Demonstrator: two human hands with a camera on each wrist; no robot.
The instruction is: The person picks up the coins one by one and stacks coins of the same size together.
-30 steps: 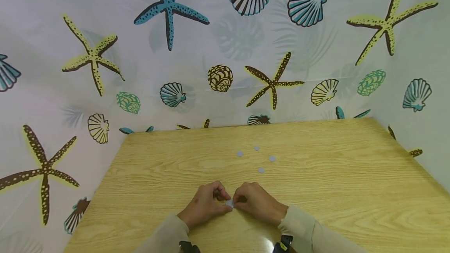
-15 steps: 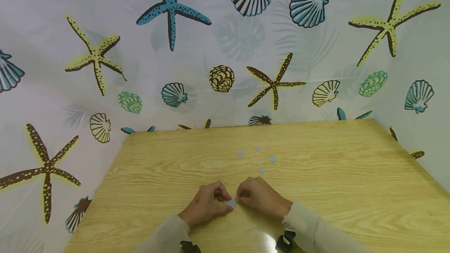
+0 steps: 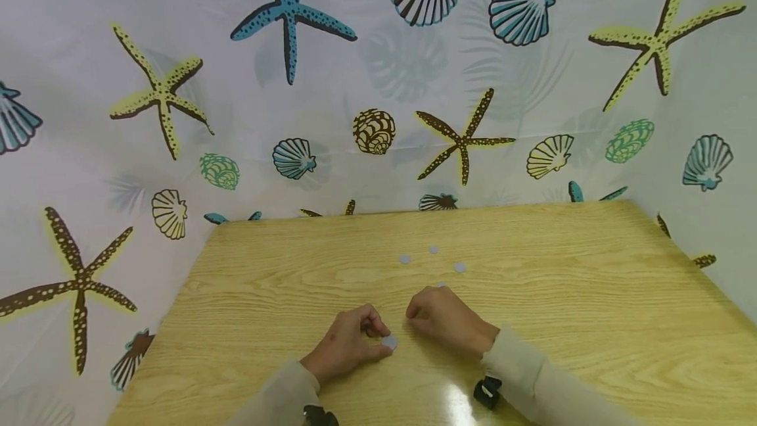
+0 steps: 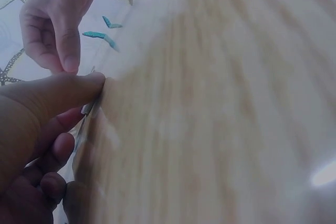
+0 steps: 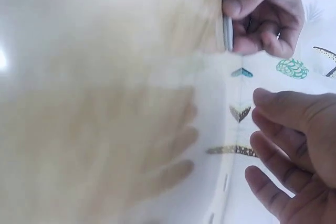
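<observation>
Low in the head view, my left hand [image 3: 345, 342] pinches a small flat light-grey disc [image 3: 389, 342] by its edge, between thumb and forefinger. Seen edge-on, the disc [image 5: 228, 32] is a thin grey strip in the right wrist view. My right hand [image 3: 451, 322] hovers to the right, apart from the disc, its thumb and forefinger close together. In the right wrist view that hand's fingers [image 5: 275, 135] curl loosely, and nothing shows between them. Further back lie more grey discs [image 3: 459, 267], one partly hidden behind the right hand.
The wood-grain table [image 3: 284, 268] stretches out on both sides of the hands. Behind and beside it hangs a white cloth [image 3: 331, 104] printed with starfish and shells. A bright reflection shows near the front edge.
My right hand has drawn away from the disc, to the right and slightly back, and now partly covers the nearest loose disc. The left hand keeps its pinch in about the same place.
</observation>
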